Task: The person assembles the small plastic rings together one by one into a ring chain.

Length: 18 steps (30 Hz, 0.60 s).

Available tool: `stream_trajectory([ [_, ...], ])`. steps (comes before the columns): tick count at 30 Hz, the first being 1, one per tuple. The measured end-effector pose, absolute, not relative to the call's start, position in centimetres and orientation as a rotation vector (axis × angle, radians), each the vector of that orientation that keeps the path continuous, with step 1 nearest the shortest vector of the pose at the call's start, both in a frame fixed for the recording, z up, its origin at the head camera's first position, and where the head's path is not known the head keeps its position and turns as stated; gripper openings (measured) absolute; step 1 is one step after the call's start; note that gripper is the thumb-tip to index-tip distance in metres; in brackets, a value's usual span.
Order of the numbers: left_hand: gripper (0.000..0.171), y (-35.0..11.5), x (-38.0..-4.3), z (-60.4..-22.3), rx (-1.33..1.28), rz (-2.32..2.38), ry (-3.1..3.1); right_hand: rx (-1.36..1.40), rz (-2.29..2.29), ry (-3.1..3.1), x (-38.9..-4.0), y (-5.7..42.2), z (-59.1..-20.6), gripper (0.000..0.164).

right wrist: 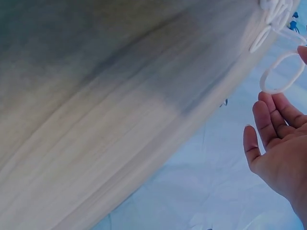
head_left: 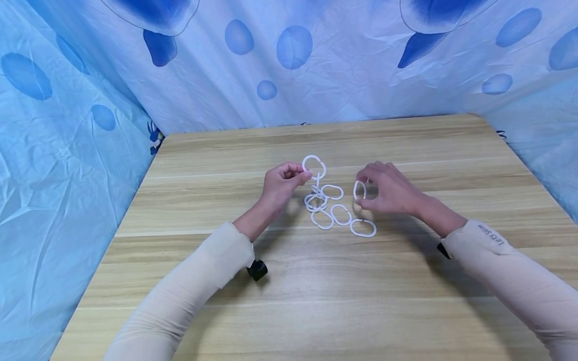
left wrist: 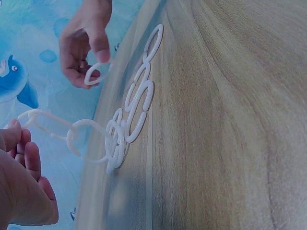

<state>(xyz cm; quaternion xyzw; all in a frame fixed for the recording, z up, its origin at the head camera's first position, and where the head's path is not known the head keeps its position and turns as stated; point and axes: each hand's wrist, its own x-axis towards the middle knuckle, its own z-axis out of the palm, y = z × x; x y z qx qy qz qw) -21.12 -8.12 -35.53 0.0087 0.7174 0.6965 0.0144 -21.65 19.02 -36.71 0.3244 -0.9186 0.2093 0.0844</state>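
Note:
My left hand point(head_left: 282, 185) pinches a white plastic chain link point(head_left: 324, 170) between thumb and fingers, raised over the wooden table. From it hangs a second link point(head_left: 318, 181), reaching down to a small heap of white links point(head_left: 307, 201). To the right, my right hand point(head_left: 390, 190) holds a single white link point(head_left: 354, 191) upright between thumb and fingertips. In the left wrist view the joined links point(left wrist: 72, 139) run from the left hand to the heap. The right wrist view shows the right hand's link point(right wrist: 263, 82) standing above its fingers.
Several more white links, one of them an oval link point(head_left: 363, 236), lie close together between the hands on the wooden table point(head_left: 289, 316). A blue patterned curtain point(head_left: 343, 75) hangs behind the table's far edge. A black device point(head_left: 258, 270) sits under the left sleeve.

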Motion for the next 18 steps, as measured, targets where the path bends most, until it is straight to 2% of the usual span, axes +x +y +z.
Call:
stream_trajectory([
  [9,0.014,-8.0,-21.2,-35.7,0.032,2.175,2.220,0.957,0.676,-2.701,-21.8,18.9,-36.5,0.046],
  [18,0.015,-7.8,-21.2,-35.8,0.037,2.185,2.207,0.988,0.772,-2.584,-22.3,18.0,-36.1,0.042],
])
